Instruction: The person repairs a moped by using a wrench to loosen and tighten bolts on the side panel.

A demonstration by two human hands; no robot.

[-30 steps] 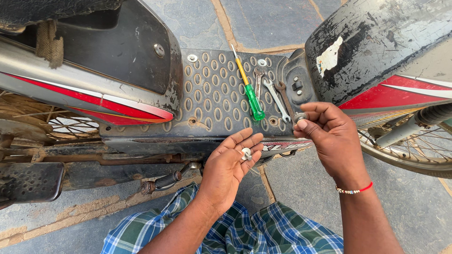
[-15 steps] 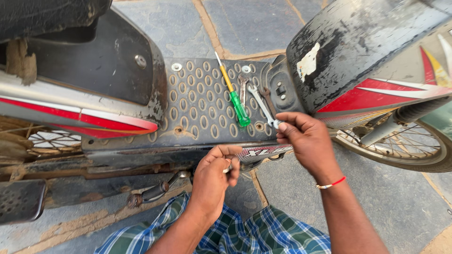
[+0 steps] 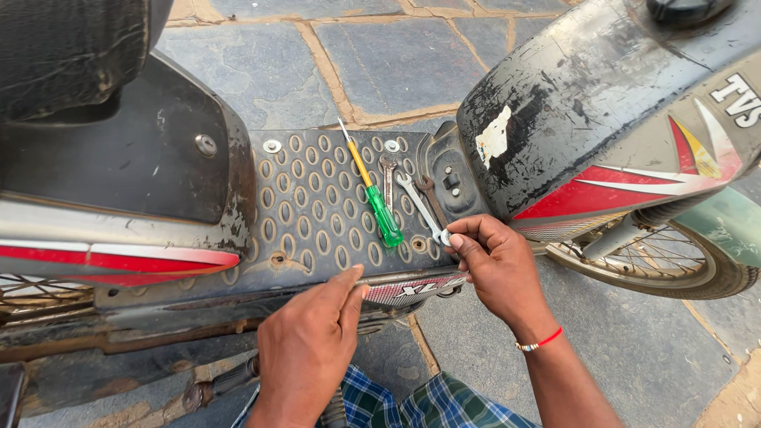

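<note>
The right hand (image 3: pixel 495 265) is pinching its fingers (image 3: pixel 460 238) together at the lower end of a silver open-ended spanner (image 3: pixel 422 208), thumb and forefinger closing on a small pale piece right at the spanner's tip; whether that piece is a separate fastener or the spanner's own end cannot be told. A red thread bracelet (image 3: pixel 539 343) is circling that wrist. The left hand (image 3: pixel 309 349) is lying palm down at the 6 o'clock edge of the scooter footboard (image 3: pixel 317 214), its fingers (image 3: pixel 349 287) curled over the board's front lip, pressing on it and grasping no tool.

The spanner is resting on the footboard, running from the right fingers up toward 11 o'clock. Just beside it, toward 9 o'clock, a screwdriver (image 3: pixel 372 194) with a green handle and yellow shaft is lying with its tip pointing to 11 o'clock. Between the two, a darker rusty spanner (image 3: pixel 388 178) is lying nearly straight up and down, and another dark tool (image 3: pixel 432 194) is sitting just past the silver spanner at 3 o'clock.

The footboard is a dusty black rubber mat with oval holes. At 9 o'clock the scooter's seat body panel (image 3: pixel 119 166) is rising; at 2 o'clock the scuffed front panel (image 3: pixel 587 119) is standing, with the front wheel (image 3: pixel 666 265) at 3 o'clock. Grey stone paving (image 3: pixel 412 55) is lying beyond, at 12 o'clock. A blue checked cloth (image 3: pixel 428 400) is covering the person's lap at 6 o'clock.
</note>
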